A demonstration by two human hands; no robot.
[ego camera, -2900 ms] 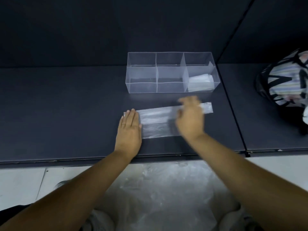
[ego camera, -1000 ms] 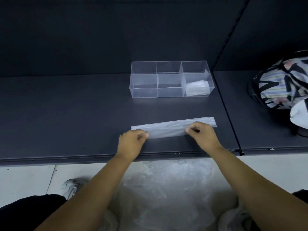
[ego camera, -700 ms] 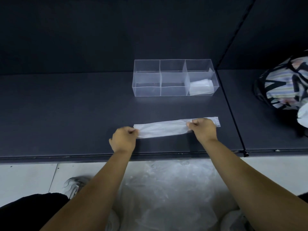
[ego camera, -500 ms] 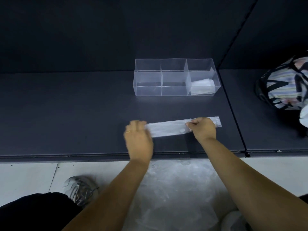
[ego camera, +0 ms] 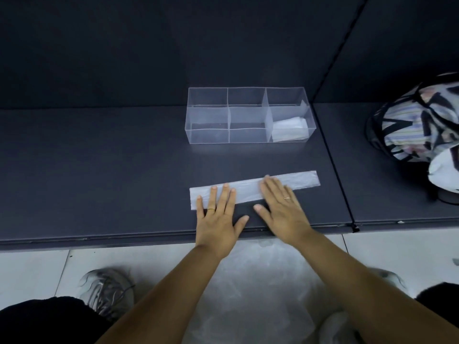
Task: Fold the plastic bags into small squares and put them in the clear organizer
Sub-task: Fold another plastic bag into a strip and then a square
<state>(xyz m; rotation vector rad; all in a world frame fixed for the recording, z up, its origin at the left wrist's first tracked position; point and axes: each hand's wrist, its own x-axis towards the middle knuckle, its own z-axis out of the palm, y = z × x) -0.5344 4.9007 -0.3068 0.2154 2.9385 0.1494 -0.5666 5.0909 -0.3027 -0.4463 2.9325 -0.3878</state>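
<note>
**Two flat hands on a folded bag strip, organizer behind**

Two forearms enter from the bottom edge, cut off there. Below the shelf lip, crumpled clear plastic lies on the pale floor; its outline is hard to separate from the tiles. A grey shoe at lower left is blurred.

Left hand: open, palm down, fingers spread, fingertips resting on the left end of the plastic bag strip. Right hand: open, palm down, fingers over the strip's middle, covering part of it. Neither hand grips anything. Each wears a ring.

The strip is a long, narrow, translucent white band, flat on the dark shelf, rising slightly toward the right. Its right end lies near the seam between shelf panels. Bare shelf extends well to the left and between strip and organizer.

The clear organizer stands farther back, three compartments across. A folded bag sits in the right front compartment. The rear dividers are hard to read through the clear walls.

A patterned bag at far right is cut off by the frame edge.
</note>
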